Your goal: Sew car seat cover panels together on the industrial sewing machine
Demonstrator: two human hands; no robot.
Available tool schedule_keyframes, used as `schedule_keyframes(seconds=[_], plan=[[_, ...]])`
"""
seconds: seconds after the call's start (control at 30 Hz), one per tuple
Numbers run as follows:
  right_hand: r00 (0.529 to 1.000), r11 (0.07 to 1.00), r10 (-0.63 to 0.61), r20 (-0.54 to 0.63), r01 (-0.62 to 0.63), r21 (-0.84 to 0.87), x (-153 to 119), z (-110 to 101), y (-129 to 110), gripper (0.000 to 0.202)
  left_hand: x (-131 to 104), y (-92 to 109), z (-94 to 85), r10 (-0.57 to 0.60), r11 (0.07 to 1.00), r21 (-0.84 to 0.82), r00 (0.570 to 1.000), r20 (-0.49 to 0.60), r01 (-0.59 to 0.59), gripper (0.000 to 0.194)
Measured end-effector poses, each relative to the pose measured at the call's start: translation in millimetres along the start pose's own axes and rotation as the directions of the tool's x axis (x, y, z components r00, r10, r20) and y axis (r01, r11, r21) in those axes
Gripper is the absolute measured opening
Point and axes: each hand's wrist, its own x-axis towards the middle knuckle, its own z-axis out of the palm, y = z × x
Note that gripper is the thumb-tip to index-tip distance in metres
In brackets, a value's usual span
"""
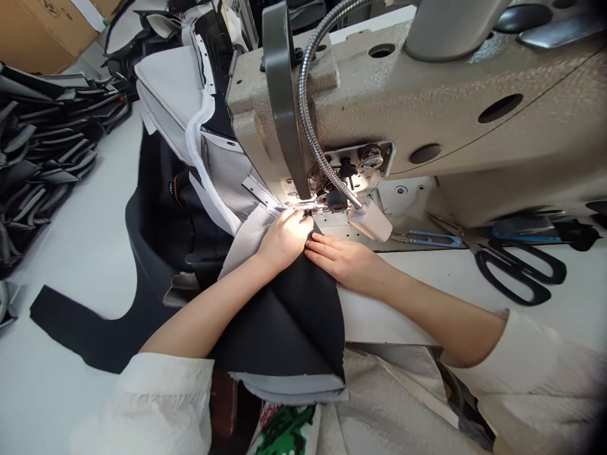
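Note:
Black fabric with a grey underside lies under the needle area of a beige sewing machine and hangs over the table's front edge. My left hand is closed on the fabric just in front of the lit presser foot, its fingertips pinching the edge. Flat on the same fabric, right beside it, rests my right hand with its fingers stretched out. Grey mesh and white piping belong to the sewn piece, which spreads to the left of the machine. The needle itself cannot be made out.
Stacked black and grey pieces fill the left side of the white table. Black-handled scissors and blue thread snips lie at the right, by the machine base. A cardboard box stands at the back left. A small lamp hangs near the needle.

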Motion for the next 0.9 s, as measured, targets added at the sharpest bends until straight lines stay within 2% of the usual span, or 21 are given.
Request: schedule_keyframes(seconds=[0.13,0.37,0.7,0.8,0.9], plan=[[1.000,1.000,-0.015,0.010,0.016,-0.010,1,-8,-3,0.038,-2,2,0.3,0.023,1.000,0.015,1.000,-0.011,-0.022,0.022],[0.998,0.998,-0.058,-0.004,0.058,-0.025,5,-17,-6,0.038,-4,7,-4.7,-0.029,0.999,0.043,0.998,0.049,0.027,0.024],[0.996,0.996,-0.052,-0.066,0.047,-0.082,3,-2,-5,0.034,1,9,-7.3,-0.058,0.997,0.053,0.992,0.109,0.052,0.024],[1.000,0.999,-0.029,0.007,0.029,-0.029,3,-2,-3,0.037,6,8,-10.2,-0.035,0.999,0.043,0.983,0.178,0.028,0.026],[0.994,0.998,-0.041,0.106,0.035,0.057,0,-13,-3,0.045,7,12,-15.1,-0.045,0.998,0.058,0.970,0.240,0.032,0.031]])
